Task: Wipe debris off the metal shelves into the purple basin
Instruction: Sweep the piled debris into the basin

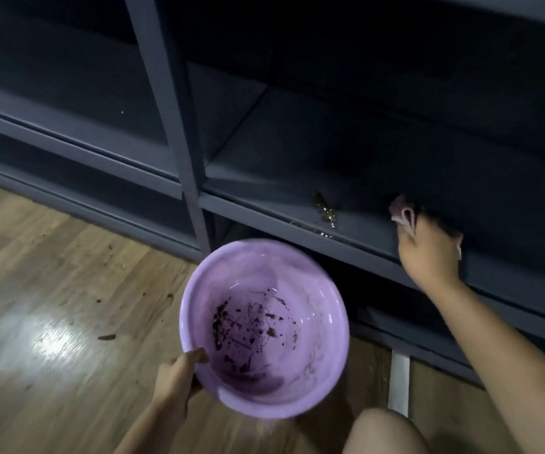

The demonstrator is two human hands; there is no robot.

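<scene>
My left hand (176, 375) grips the near-left rim of the purple basin (317, 290), held just below the front lip of the dark metal shelf (264, 165). Dark crumbs and hair lie in the basin's bottom. My right hand (428, 253) rests on the shelf at the right and holds a pinkish cloth (402, 213) bunched under its fingers. A small pile of yellowish debris (325, 209) sits near the shelf's front edge, left of the cloth and above the basin.
A grey upright post (173, 126) divides the shelving; more dark shelves (68, 126) run to the left. Wooden floor (51, 306) with scattered specks lies below. My knee (386, 434) shows at the bottom. A white strip (399, 385) stands under the shelf.
</scene>
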